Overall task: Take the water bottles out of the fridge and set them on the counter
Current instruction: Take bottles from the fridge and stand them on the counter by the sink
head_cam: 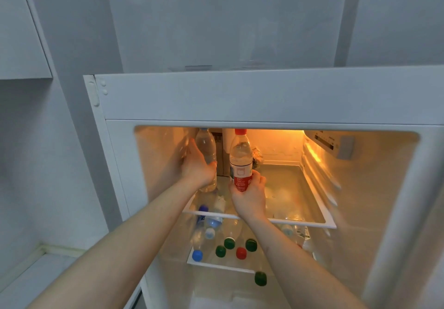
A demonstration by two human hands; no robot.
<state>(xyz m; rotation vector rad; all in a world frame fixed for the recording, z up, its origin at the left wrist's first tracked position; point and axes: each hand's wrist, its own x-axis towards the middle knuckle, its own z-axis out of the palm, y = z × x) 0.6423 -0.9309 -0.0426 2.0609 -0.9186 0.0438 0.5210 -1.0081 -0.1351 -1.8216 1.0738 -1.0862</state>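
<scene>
Both arms reached into the lit fridge (264, 97), hands over its upper glass shelf (310, 195). Left hand (198, 167) gripped a clear, label-less bottle (205, 147) standing upright at the shelf's rear left; right hand (249, 194) gripped the lower half of a red-capped, red-labelled bottle (240, 157), upright just right of the first, whether lifted off the shelf or resting on it could not be told. Beneath the shelf, on a lower shelf (216, 266), more bottles stood showing green caps (229, 243), one red cap (241, 253) and blue caps (197, 255).
</scene>
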